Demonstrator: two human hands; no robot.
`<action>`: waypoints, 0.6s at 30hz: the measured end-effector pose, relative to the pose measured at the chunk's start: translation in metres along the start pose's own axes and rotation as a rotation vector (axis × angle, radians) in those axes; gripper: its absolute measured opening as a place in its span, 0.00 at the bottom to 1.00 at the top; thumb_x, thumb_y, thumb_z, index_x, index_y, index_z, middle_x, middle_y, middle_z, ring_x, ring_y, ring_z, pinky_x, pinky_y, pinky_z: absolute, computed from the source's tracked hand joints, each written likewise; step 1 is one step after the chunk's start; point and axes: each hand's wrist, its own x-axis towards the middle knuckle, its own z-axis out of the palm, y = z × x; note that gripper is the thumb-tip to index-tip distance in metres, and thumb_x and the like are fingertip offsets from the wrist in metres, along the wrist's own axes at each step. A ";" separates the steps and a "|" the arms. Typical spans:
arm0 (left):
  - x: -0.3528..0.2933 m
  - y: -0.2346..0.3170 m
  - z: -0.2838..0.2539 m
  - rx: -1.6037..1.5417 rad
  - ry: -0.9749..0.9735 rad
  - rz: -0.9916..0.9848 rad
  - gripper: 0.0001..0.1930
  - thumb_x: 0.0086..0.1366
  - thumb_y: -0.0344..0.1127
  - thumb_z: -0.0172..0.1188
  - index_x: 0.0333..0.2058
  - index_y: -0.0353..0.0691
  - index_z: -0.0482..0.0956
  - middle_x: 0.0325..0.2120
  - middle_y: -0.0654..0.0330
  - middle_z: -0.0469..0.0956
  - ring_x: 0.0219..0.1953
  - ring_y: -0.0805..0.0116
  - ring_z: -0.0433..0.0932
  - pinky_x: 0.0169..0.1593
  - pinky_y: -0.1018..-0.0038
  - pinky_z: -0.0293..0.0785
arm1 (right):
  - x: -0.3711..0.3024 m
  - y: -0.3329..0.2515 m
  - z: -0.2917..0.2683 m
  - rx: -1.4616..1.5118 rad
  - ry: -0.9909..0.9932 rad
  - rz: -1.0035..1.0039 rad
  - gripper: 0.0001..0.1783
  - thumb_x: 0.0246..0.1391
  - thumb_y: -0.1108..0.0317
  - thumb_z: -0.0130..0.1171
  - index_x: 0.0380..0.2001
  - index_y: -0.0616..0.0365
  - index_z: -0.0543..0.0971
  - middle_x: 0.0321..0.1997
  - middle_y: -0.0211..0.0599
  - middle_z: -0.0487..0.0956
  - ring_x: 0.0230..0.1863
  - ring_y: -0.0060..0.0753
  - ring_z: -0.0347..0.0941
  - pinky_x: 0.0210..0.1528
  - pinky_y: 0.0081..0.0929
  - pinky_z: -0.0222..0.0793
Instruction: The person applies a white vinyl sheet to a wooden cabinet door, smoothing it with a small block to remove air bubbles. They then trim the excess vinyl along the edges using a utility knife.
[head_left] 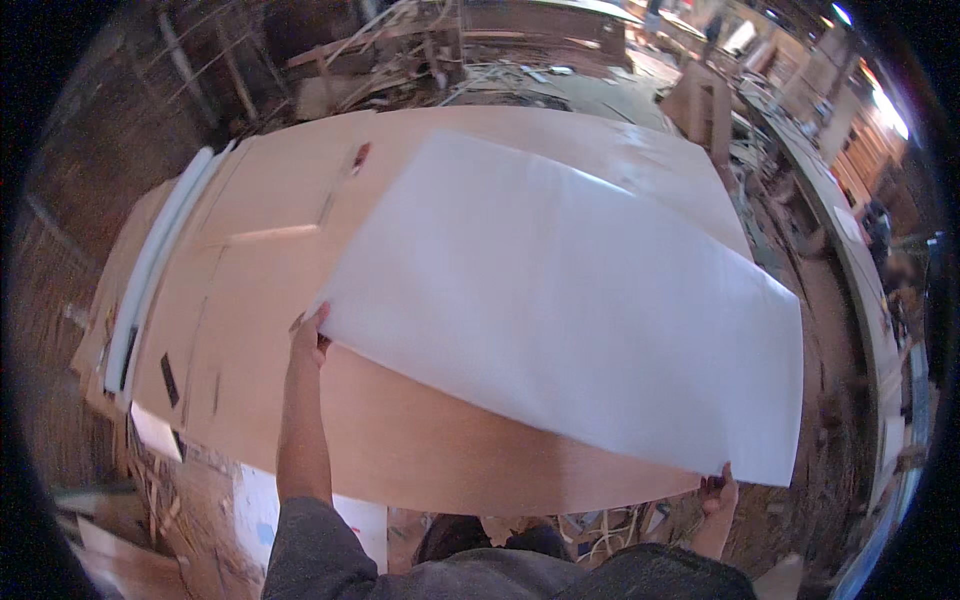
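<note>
One white sheet (570, 300) stretched aslant over a tan board (430, 440); the left hand (312, 329) grasped its left corner; the right hand (723, 490) grasped its near edge, close to the right corner.

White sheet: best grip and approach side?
Probably the long near edge of the white sheet, two-handed, from the near side: left hand at the left corner, right hand just inside the right one. It's broad and thin, with that edge lying nearest, so wide spacing should limit sag.
</note>
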 end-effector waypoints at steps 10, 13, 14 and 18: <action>-0.205 -0.018 -0.187 -0.150 0.477 0.070 0.29 0.56 0.31 0.77 0.56 0.38 0.79 0.50 0.53 0.83 0.50 0.60 0.83 0.52 0.63 0.81 | -0.054 -0.035 0.045 -0.565 -0.105 0.100 0.14 0.66 0.56 0.64 0.44 0.55 0.81 0.39 0.35 0.85 0.39 0.35 0.83 0.38 0.39 0.82; -0.230 -0.038 -0.246 -0.230 0.510 0.063 0.30 0.53 0.29 0.79 0.56 0.37 0.79 0.49 0.52 0.84 0.48 0.58 0.84 0.48 0.64 0.83 | -0.061 -0.042 0.073 -0.781 -0.267 0.095 0.14 0.66 0.56 0.65 0.44 0.55 0.81 0.38 0.35 0.85 0.38 0.35 0.83 0.38 0.38 0.81; -0.234 -0.036 -0.264 -0.256 0.508 0.068 0.32 0.52 0.27 0.79 0.56 0.36 0.78 0.48 0.51 0.84 0.46 0.56 0.85 0.45 0.65 0.85 | -0.062 -0.041 0.081 -0.836 -0.325 0.099 0.14 0.65 0.56 0.65 0.44 0.55 0.81 0.38 0.35 0.85 0.38 0.35 0.83 0.37 0.38 0.81; -0.255 -0.047 -0.259 0.003 0.725 0.057 0.45 0.49 0.42 0.83 0.63 0.32 0.71 0.56 0.45 0.78 0.57 0.49 0.79 0.56 0.57 0.79 | -0.070 -0.061 0.106 -1.023 -0.501 0.047 0.14 0.64 0.56 0.65 0.43 0.55 0.82 0.37 0.34 0.85 0.37 0.34 0.83 0.36 0.36 0.80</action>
